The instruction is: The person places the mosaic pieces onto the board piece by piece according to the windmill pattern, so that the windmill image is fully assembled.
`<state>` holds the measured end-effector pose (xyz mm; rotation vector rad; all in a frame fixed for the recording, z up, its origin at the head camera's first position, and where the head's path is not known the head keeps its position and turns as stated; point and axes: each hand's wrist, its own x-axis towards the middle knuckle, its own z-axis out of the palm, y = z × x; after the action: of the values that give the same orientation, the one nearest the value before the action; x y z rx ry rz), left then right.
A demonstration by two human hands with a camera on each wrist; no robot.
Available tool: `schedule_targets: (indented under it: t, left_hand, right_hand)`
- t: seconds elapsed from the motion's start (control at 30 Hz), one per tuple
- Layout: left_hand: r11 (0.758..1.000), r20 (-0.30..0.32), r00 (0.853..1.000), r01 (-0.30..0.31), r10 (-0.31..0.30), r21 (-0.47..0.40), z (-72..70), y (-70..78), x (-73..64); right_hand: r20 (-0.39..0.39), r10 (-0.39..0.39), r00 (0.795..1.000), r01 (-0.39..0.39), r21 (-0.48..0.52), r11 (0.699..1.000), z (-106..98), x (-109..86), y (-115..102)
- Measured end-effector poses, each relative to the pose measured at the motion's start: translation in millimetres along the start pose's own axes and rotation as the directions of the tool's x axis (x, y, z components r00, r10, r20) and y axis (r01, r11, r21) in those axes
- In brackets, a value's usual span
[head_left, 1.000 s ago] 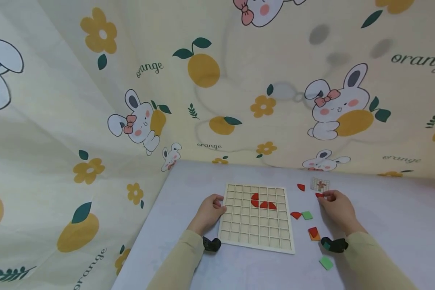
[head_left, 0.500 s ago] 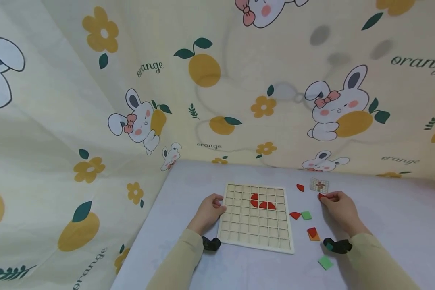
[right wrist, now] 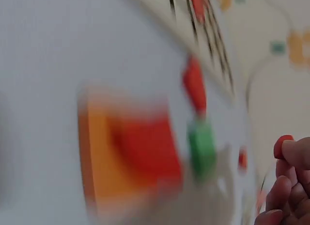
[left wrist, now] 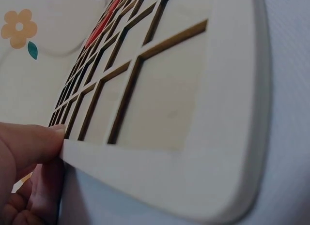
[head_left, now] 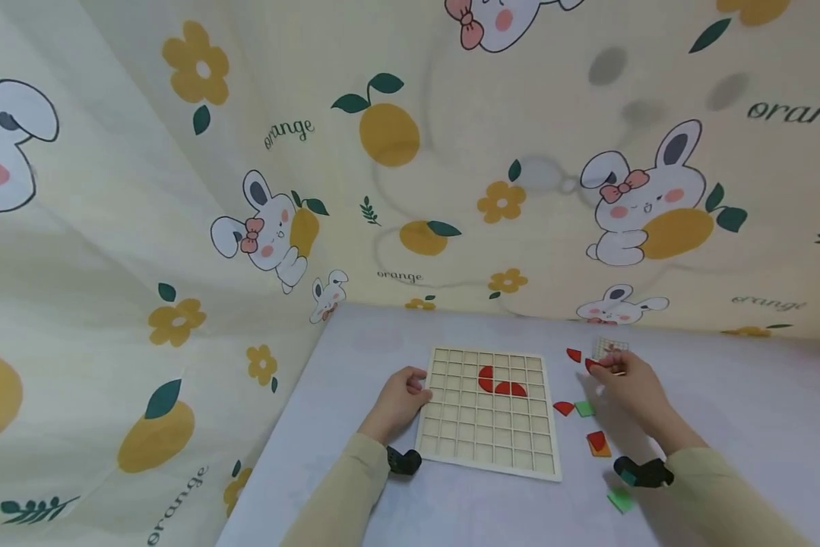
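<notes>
My left hand (head_left: 397,403) holds the left edge of a pale wooden grid board (head_left: 488,469). In the left wrist view its thumb (left wrist: 43,140) lies on the board's rim, with the other fingers curled below. Several red quarter-circle pieces (head_left: 503,388) sit in the board's upper cells. Right of the board, my right hand (head_left: 634,393) pinches a red quarter-circle piece (head_left: 590,365) between thumb and fingertips, raised off the table. The right wrist view shows only a small end of that held red piece (right wrist: 281,146). A small printed pattern card (head_left: 604,346) is partly hidden behind this hand.
On the table right of the board lie a loose red piece (head_left: 574,355), another red piece (head_left: 564,409) beside a green square (head_left: 584,409), an orange square (head_left: 599,450) with a red piece on it, and a nearer green square (head_left: 619,499). A printed cloth hangs behind.
My right hand, with the red piece pinched in it, has moved slightly left and up from the table, now covering part of the card. The left hand stays at the board's edge.
</notes>
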<state>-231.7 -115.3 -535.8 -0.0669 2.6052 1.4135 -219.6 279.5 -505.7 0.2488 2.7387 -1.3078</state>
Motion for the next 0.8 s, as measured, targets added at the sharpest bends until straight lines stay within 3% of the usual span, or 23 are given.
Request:
schedule_targets:
  t: [0.17,0.33,0.57,0.8]
  left_hand:
    - [1.000,0.001,1.000,-0.003,0.003,0.003,-1.1,3.8,-0.8]
    - [1.000,0.009,1.000,-0.002,0.002,0.005,-0.7,3.2,-0.4]
    - [1.000,0.004,1.000,-0.010,0.010,0.002,0.8,-1.6,0.3]
    - [1.000,0.009,1.000,-0.007,0.007,-0.007,-0.2,-1.2,1.6]
  right_hand:
    - [0.042,-0.129,0.991,0.130,-0.006,0.992,39,-11.7,-43]
    - [0.100,-0.217,0.971,0.214,0.037,0.976,85,-16.2,-65]
    - [0.132,-0.224,0.966,0.223,0.025,0.975,137,-22.2,-89]
    - [0.102,-0.205,0.973,0.207,-0.010,0.978,155,-25.1,-103]
